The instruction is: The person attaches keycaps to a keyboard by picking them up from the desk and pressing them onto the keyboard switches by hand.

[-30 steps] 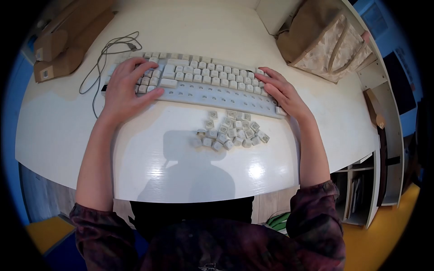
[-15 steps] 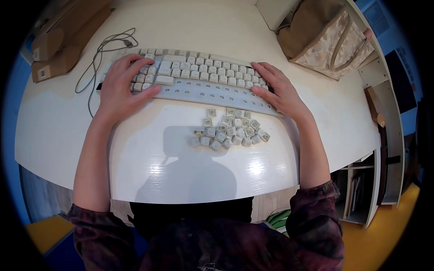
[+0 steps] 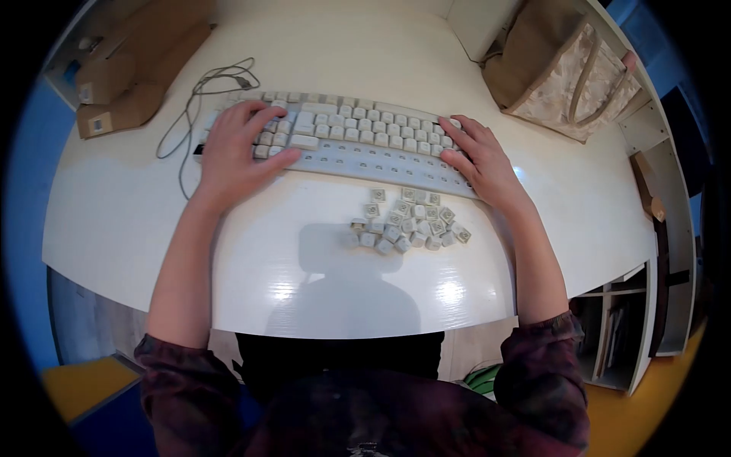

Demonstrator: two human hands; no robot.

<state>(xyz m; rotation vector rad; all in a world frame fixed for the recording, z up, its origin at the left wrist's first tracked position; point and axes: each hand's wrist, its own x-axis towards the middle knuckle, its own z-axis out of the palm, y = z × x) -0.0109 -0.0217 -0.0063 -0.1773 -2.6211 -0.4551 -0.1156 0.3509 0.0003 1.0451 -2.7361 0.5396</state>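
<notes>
Head view, hands (image 3: pixel 237 156) on plastic keyboard (image 3: pixel 350 133), hollow keycaps (image 3: pixel 410 225)

Desk (image 3: pixel 358 61) bright, lit from above. 2 glare spots (image 3: pixel 449 292) on near side, left and right, beside soft shadow (image 3: pixel 358 305). Shelf (image 3: pixel 620 335) at right dim inside. Fisheye bends desk edges; black vignette. Keys (image 3: pixel 410 225) slightly soft, legends unreadable.

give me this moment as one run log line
left hand: on keyboard, left end; right hand: on keyboard, right end; near rows: mostly bare; loose keys: on desk, near side
</notes>
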